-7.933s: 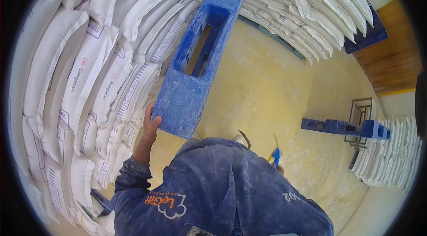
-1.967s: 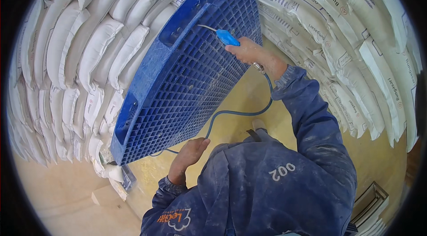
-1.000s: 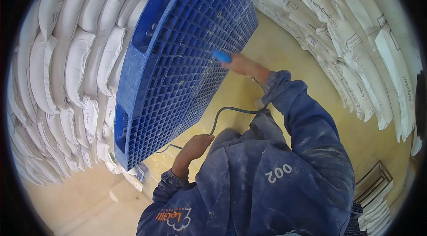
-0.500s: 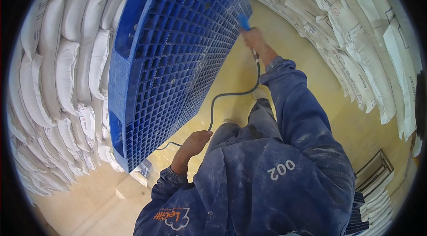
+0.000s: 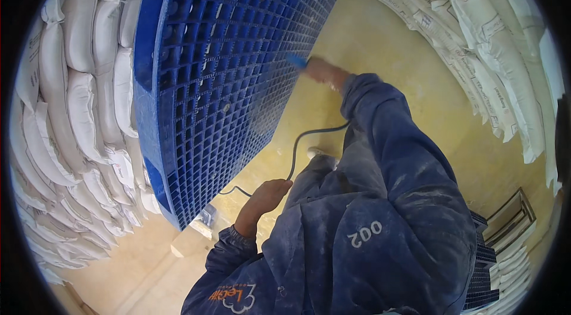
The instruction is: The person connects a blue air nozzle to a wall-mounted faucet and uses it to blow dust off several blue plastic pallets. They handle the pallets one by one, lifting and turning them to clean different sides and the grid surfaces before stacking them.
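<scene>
A large blue plastic pallet stands on edge, tilted, its gridded face turned towards me and dusted with pale powder. My right hand is closed around a blue air blow gun, close to the grid's right side; motion blurs both. From there a thin dark hose hangs in a curve down to my left hand. That hand's fingers are wrapped round the hose, near the pallet's lower right edge. Beyond it the hose runs on behind the pallet.
Stacks of full white sacks rise behind the pallet on the left. More sacks line the right side. A yellowish floor lies between. Dark pallets and a framed rack-like thing are at the lower right.
My right hand and the blow gun have swept left and nearer to me, along the pallet's grid. My left hand keeps its hold on the hose, and the view has shifted slightly.
</scene>
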{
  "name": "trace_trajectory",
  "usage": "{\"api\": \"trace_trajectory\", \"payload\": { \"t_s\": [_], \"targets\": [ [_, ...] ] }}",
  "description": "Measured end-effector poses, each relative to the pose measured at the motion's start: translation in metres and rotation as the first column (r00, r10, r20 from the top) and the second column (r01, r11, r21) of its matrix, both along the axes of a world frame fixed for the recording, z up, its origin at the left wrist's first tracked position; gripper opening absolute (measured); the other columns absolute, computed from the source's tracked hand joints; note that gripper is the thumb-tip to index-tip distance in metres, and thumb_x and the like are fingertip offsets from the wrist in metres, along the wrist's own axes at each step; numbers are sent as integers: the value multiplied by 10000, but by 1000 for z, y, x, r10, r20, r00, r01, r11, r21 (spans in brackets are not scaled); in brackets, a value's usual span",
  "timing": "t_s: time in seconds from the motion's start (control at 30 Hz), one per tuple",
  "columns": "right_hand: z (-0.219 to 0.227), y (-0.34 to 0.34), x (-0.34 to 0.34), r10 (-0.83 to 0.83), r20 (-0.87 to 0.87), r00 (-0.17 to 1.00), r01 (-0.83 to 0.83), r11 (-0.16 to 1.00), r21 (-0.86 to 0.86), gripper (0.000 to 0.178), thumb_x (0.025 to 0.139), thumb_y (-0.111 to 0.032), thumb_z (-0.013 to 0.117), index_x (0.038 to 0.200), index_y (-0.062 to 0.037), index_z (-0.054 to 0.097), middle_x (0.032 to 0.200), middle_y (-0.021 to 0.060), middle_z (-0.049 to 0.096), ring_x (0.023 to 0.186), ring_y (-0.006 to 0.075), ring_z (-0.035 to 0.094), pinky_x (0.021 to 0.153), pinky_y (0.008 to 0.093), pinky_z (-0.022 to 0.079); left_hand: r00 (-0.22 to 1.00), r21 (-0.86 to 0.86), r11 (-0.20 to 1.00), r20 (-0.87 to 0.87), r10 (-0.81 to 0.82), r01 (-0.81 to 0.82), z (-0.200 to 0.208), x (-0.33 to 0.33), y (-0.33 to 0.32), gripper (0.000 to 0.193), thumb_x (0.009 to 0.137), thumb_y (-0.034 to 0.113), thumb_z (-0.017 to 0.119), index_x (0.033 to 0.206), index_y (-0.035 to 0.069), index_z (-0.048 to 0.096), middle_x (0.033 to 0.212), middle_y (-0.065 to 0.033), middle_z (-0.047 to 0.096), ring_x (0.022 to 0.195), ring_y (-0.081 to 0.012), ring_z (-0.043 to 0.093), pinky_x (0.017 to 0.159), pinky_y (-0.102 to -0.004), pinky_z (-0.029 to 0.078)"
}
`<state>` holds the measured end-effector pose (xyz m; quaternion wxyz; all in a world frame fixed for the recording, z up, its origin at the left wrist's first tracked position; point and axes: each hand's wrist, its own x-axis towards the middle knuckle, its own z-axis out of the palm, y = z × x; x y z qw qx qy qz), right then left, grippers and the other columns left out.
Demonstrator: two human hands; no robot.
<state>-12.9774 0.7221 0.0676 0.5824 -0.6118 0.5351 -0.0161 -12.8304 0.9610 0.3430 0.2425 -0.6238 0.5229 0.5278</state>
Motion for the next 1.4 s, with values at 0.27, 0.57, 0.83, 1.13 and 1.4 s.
{"api": "trace_trajectory", "payload": {
  "t_s": [0.27, 0.57, 0.83, 1.13, 1.4],
  "targets": [
    [-4, -61, -40, -295, 129, 947, 293, 956, 33, 426, 790, -434, 581, 655, -30, 564, 584, 101, 550, 498, 215, 525, 455, 354, 411, 993, -62, 992, 42, 114, -111, -6, 1, -7, 414, 936, 331, 367, 846, -26, 555, 832, -246, 587, 811, -417, 551, 689, -463, 411],
    [39, -52, -42, -300, 228, 926, 332, 936, -114, 427, 804, -446, 602, 764, -23, 561, 571, 64, 546, 458, 156, 532, 418, 314, 423, 991, -64, 990, 42, 125, -122, -7, -9, -8, 452, 937, 358, 363, 787, -32, 534, 784, -256, 567, 786, -438, 529, 677, -476, 394],
    [101, -70, -83, -240, 222, 945, 244, 970, 11, 534, 805, -487, 575, 706, 37, 595, 536, 96, 551, 459, 218, 562, 475, 367, 460, 986, -162, 977, -117, 120, -138, -3, -18, -11, 497, 943, 407, 390, 737, -33, 492, 605, -150, 470, 577, -248, 439, 576, -379, 367],
    [79, -30, -63, 148, 135, 980, -57, 852, -521, 508, 821, -441, 555, 841, 59, 638, 729, 210, 643, 709, 377, 632, 664, 451, 503, 971, -44, 998, -237, 42, -54, -5, -53, -16, 479, 948, 376, 386, 820, -51, 562, 727, -244, 576, 698, -384, 549, 641, -425, 406],
    [162, -23, -64, -203, 378, 903, 283, 944, -169, 450, 799, -449, 566, 859, -12, 655, 796, 215, 638, 789, 353, 629, 730, 451, 491, 985, 16, 999, -163, 50, -48, -18, -47, -13, 492, 948, 383, 377, 812, -50, 565, 716, -228, 574, 700, -365, 556, 661, -418, 423]
  ]
}}
